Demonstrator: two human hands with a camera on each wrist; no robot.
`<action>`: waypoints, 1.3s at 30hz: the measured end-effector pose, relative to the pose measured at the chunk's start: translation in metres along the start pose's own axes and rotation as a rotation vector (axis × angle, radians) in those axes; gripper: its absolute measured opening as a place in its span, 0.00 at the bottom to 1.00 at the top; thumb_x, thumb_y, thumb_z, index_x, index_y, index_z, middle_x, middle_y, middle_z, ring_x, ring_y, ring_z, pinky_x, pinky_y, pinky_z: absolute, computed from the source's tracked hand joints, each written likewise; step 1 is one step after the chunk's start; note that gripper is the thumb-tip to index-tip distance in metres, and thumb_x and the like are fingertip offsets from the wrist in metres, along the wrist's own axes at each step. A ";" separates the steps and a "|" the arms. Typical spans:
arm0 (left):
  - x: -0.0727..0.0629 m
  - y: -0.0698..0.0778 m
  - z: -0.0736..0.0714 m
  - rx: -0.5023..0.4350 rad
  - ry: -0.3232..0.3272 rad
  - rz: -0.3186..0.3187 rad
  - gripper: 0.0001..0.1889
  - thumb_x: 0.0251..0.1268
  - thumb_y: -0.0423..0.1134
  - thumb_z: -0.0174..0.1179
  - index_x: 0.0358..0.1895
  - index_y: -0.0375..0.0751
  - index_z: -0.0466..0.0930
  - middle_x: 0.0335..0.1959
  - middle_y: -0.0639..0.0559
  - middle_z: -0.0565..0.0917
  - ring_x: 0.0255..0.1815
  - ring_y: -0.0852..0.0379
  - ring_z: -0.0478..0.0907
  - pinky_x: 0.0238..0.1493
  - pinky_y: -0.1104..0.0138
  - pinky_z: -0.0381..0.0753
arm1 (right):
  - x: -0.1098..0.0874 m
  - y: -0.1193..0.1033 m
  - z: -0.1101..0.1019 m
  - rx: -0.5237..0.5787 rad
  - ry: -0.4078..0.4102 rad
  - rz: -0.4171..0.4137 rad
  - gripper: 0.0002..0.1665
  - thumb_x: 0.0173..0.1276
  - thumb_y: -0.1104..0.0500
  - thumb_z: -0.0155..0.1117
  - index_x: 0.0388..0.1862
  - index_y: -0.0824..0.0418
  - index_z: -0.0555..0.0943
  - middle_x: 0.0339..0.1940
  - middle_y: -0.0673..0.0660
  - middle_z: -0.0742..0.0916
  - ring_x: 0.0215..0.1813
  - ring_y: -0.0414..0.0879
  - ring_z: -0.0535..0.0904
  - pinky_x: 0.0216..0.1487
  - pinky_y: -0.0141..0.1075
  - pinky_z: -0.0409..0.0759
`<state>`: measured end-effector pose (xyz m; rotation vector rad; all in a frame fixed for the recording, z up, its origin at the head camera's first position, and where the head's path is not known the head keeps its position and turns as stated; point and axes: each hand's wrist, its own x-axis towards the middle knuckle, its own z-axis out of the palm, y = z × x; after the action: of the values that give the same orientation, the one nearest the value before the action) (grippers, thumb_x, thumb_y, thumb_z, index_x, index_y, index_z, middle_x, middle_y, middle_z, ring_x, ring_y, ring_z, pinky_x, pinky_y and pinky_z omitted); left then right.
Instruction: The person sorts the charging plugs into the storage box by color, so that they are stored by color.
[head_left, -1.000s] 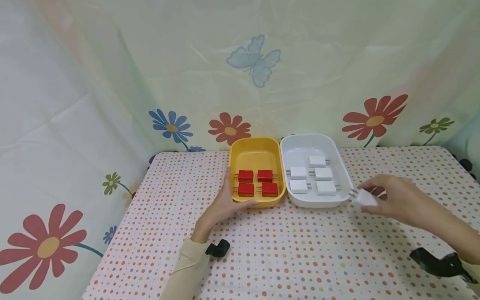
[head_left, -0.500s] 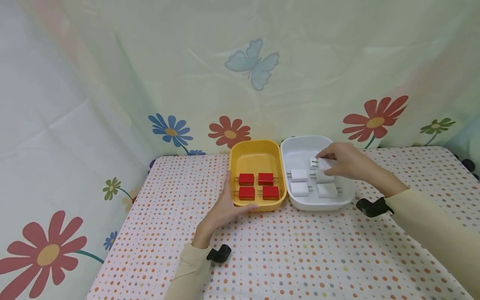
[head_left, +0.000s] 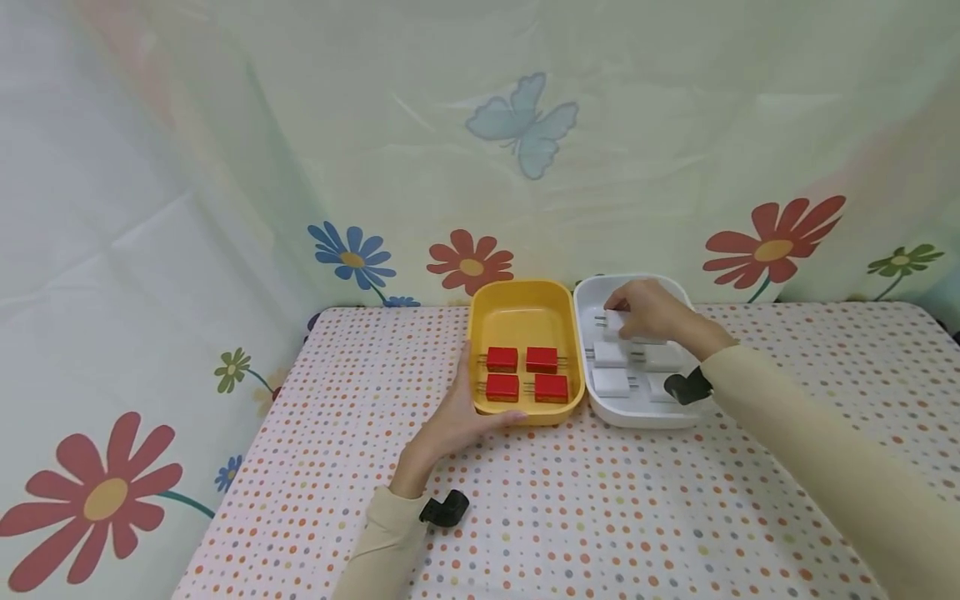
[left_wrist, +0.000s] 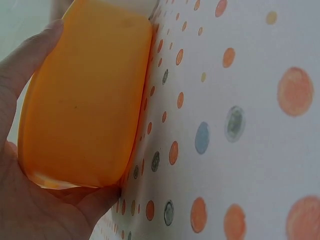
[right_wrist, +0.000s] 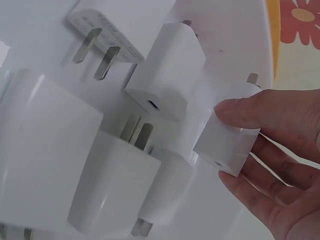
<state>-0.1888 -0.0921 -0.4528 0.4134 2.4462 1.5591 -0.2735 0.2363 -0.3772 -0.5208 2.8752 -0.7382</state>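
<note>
My right hand (head_left: 651,312) reaches into the white tray (head_left: 633,419) and pinches a white charger plug (head_left: 616,324) by its body between thumb and fingers. In the right wrist view, the held plug (right_wrist: 227,132) is near the tray wall, prongs pointing away from the palm. Several other white charger plugs (head_left: 611,382) lie around it, some hidden behind my right hand and wrist. My left hand (head_left: 453,417) holds the near left corner of the yellow tray (head_left: 523,315), fingers along its left side and thumb along its front. Several red charger plugs (head_left: 502,387) lie inside that tray in two rows.
The two trays stand side by side towards the back of a table with a dotted cloth (head_left: 570,508). A flowered, butterfly-printed curtain (head_left: 630,133) hangs right behind them, and another covers the left side.
My right hand has carried the white plug from right of the white tray into its back part, then further left. My left hand stays on the yellow tray. The view has shifted slightly.
</note>
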 end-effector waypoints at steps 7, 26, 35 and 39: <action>0.000 -0.001 0.000 0.015 -0.003 0.019 0.71 0.56 0.53 0.80 0.86 0.54 0.25 0.86 0.48 0.50 0.84 0.49 0.51 0.79 0.44 0.56 | 0.015 0.006 0.012 -0.007 -0.006 -0.009 0.24 0.53 0.78 0.76 0.50 0.82 0.83 0.48 0.75 0.88 0.53 0.67 0.83 0.62 0.59 0.79; 0.002 -0.001 -0.002 0.021 -0.011 0.026 0.71 0.56 0.53 0.79 0.86 0.53 0.26 0.86 0.49 0.49 0.84 0.50 0.49 0.80 0.45 0.56 | 0.033 0.008 0.031 -0.002 -0.006 -0.042 0.20 0.55 0.78 0.72 0.48 0.82 0.84 0.46 0.75 0.88 0.50 0.65 0.83 0.60 0.59 0.80; 0.001 -0.004 0.001 0.022 -0.012 0.013 0.71 0.56 0.55 0.79 0.86 0.53 0.25 0.86 0.50 0.48 0.84 0.51 0.49 0.80 0.45 0.56 | 0.027 0.008 0.032 0.008 -0.012 -0.009 0.22 0.58 0.75 0.73 0.52 0.82 0.82 0.49 0.75 0.87 0.52 0.67 0.82 0.61 0.60 0.79; 0.002 -0.005 0.000 0.016 -0.015 0.036 0.71 0.56 0.55 0.79 0.86 0.51 0.25 0.86 0.48 0.49 0.84 0.50 0.50 0.79 0.44 0.57 | 0.019 -0.001 0.017 0.034 0.008 -0.002 0.25 0.62 0.72 0.75 0.56 0.82 0.80 0.51 0.76 0.86 0.55 0.70 0.82 0.60 0.59 0.80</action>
<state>-0.1914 -0.0937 -0.4578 0.4734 2.4547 1.5454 -0.2873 0.2209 -0.3920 -0.5175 2.8645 -0.7889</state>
